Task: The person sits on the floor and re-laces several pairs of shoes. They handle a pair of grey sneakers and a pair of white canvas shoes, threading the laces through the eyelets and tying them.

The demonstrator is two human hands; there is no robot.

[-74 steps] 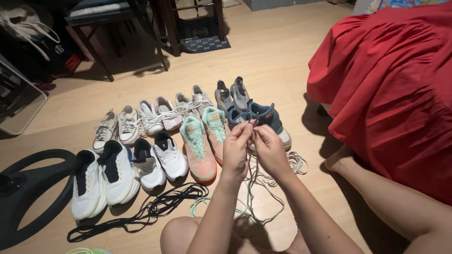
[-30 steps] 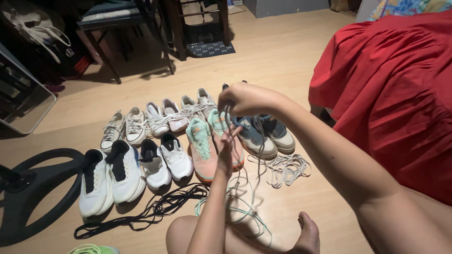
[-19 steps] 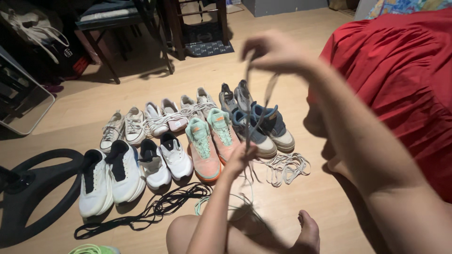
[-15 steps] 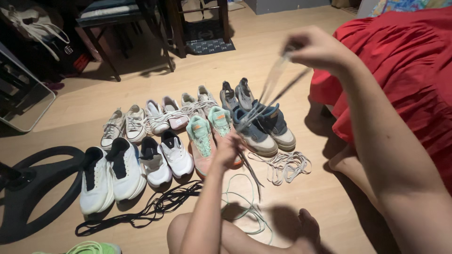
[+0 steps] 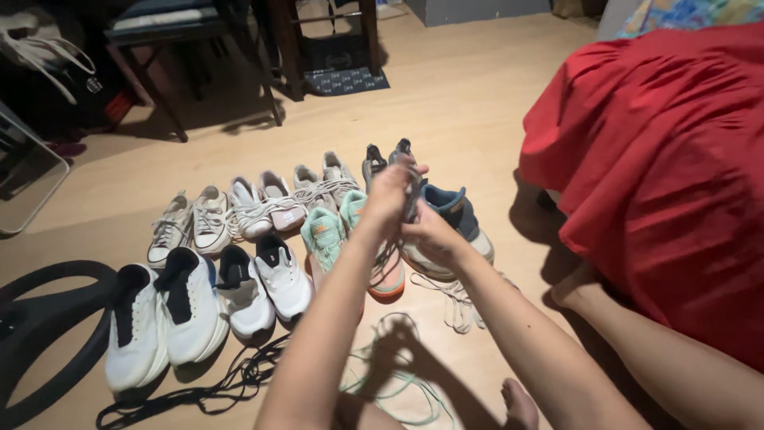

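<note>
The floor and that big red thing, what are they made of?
The floor looks like pale wood or wood-look laminate: faint plank lines, a soft sheen. The red cover looks like matte woven cloth, since it hangs in gathered folds.

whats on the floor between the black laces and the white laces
In the head view, a loose mint green lace lies coiled on the wooden floor, between the black laces and the white laces, partly shadowed by the person's arms.

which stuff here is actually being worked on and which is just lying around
In hand:
- left hand and right hand, together on a shoelace

Lying about:
- white sneakers
- black laces
- mint lace
- red cloth
- chair
</note>
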